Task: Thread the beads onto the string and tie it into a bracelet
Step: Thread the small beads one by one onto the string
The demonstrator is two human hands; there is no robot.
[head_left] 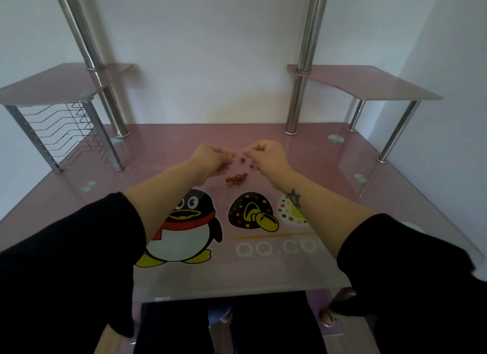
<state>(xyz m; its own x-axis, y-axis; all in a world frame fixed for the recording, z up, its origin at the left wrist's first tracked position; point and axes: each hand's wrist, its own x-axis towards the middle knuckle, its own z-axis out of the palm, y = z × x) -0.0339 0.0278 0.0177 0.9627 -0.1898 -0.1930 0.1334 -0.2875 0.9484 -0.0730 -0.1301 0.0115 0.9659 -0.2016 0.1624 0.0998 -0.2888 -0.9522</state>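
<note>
Sleeves (pixel 66 261): black, pushed up both forearms, filling the near corners of the view.
Desk (pixel 263 272): pink glass top; its near edge runs between the two sleeves.
Print: a penguin (pixel 187 227) with a red scarf, two spotted round shapes to its right, and pale letters reading "QQ.CO" below them, all on the near half of the glass.
Right forearm: bare, with a dark star mark (pixel 293 195) near the wrist, crossing over the right spotted shape.
Beads (pixel 236 179): a small cluster of reddish-brown beads lying on the glass just beyond the print, between the two wrists. Two more lie apart, a little farther back, close to the right hand.
Left hand (pixel 210 156): raised over the desk past the cluster, fingers curled in, tips pinched together and pointing toward the other hand. What it pinches is too small to tell.
Right hand (pixel 267 154): level with the left and near it, fingers curled, tips pinched. Again I cannot tell what is held.
String: not visible to me; the gap between the fingertips shows nothing clear.
Poles (pixel 299 100): two chrome poles rise from the back of the desk.
Shelves (pixel 369 82): one small pink glass shelf on each pole, left and right.
Rack (pixel 63 132): a wire rack under the left shelf.
Wall: plain white, behind everything.
</note>
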